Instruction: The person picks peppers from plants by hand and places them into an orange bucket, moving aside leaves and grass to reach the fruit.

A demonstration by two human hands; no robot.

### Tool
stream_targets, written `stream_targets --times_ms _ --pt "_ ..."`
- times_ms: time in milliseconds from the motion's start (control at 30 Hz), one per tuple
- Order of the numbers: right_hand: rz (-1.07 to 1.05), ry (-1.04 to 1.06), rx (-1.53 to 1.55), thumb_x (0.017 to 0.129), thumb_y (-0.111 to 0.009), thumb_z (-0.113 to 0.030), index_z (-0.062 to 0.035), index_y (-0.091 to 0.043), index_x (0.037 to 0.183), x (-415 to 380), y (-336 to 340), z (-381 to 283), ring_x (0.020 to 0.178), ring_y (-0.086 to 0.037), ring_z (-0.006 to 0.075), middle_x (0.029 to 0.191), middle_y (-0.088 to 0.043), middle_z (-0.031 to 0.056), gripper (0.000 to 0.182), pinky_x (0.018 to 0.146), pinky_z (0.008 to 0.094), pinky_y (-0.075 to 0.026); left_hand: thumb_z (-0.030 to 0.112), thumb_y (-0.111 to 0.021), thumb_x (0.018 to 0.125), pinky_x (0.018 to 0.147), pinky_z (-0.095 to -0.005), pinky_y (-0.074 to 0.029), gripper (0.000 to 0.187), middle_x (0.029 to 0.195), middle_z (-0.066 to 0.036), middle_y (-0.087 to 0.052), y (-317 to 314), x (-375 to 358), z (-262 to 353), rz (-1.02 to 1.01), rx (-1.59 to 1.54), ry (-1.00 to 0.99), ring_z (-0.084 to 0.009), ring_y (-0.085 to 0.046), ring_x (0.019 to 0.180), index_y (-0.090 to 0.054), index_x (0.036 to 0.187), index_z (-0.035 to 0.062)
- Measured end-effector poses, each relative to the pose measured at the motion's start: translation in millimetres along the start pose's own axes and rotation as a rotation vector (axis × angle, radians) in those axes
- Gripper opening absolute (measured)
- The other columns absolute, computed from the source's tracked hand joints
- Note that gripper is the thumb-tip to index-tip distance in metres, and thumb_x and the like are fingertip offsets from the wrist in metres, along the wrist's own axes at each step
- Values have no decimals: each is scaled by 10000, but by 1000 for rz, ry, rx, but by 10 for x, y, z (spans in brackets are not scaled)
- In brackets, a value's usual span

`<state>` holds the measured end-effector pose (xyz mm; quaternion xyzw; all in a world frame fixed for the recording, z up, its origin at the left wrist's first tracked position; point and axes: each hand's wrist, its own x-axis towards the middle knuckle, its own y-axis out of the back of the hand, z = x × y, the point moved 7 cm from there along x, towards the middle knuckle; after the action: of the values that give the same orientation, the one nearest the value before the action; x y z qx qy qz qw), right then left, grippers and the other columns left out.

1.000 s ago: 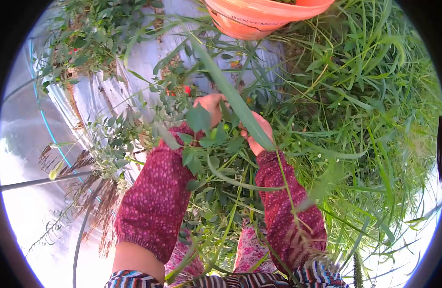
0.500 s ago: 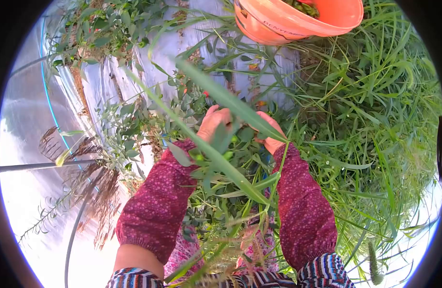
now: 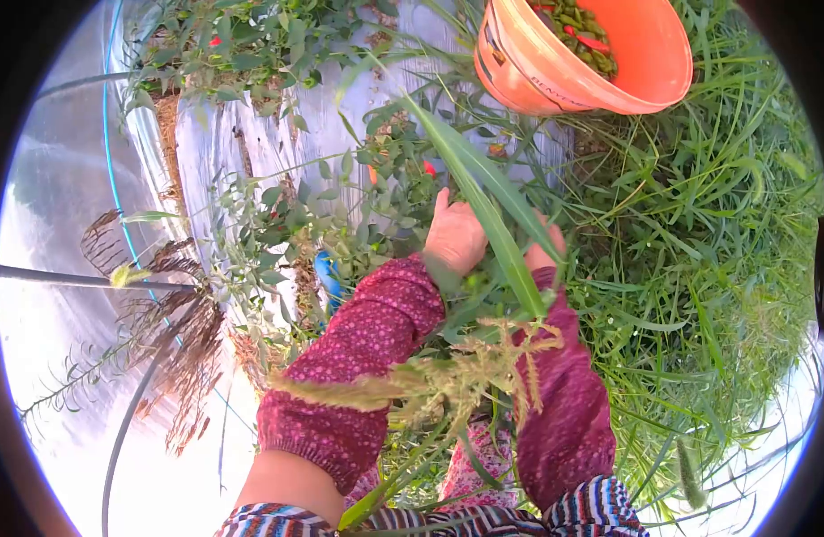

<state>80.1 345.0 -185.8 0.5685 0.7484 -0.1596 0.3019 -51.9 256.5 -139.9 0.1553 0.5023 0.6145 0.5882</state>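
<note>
My left hand (image 3: 457,238) is down in the pepper plants (image 3: 389,210), with one finger stretched up and the others curled into the foliage. Whatever those fingers may hold is hidden. To its right, my right hand (image 3: 549,245) is mostly covered by a long grass blade (image 3: 492,219), so its fingers cannot be made out. Just above my left hand, a red pepper (image 3: 430,167) shows among the leaves. An orange pepper (image 3: 372,174) hangs farther left. Patterned maroon sleeves cover both forearms.
An orange bucket (image 3: 542,72) holding green peppers (image 3: 573,22) and a few red ones stands at the top right. Tall grass (image 3: 689,224) fills the right side. Plastic mulch (image 3: 322,107) covers the bed. A blue object (image 3: 328,276) lies left of my sleeve. A seed head (image 3: 421,380) crosses my forearms.
My left hand has moved right in the view, closer to my right hand. My right hand has shifted slightly right. The bucket sits lower in view, showing more peppers inside.
</note>
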Motion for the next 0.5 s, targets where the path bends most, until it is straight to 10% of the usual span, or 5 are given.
stream_targets --times_ms 67,267,333,500 --pt "-106 -279 -49 863 -578 -191 -79 -564 942 116 60 -133 673 -557 112 823 -606 16 138 553 254 -431 187 -611 754 1028 -531 -249 407 1028 -107 -571 132 -77 0 -199 -57 24 -276 -514 1052 -536 1134 62" --pt "-4 -415 593 880 -580 -240 -103 -517 960 290 349 -327 663 -560 118 838 -615 30 171 537 240 -403 229 -664 742 1010 -477 -289 479 1181 -124 -499 487 -134 57 304 -139 23 -294 -412 1183 -494 1170 96" --pt "89 -389 625 868 -600 -208 -95 -506 978 305 636 -358 701 -572 121 868 -621 32 183 541 243 -410 187 -648 695 987 -411 -327 400 1152 -83 -527 303 -167 -49 -326 -197 -56 -257 -429 1167 -566 1068 66" --pt "182 -387 502 858 -605 -208 -105 -495 985 136 1077 -257 702 -562 124 889 -610 30 197 565 247 -412 119 -640 677 924 -406 -409 474 1179 -170 -492 216 -940 -192 81 -229 -120 -315 -472 1115 -532 1130 26"
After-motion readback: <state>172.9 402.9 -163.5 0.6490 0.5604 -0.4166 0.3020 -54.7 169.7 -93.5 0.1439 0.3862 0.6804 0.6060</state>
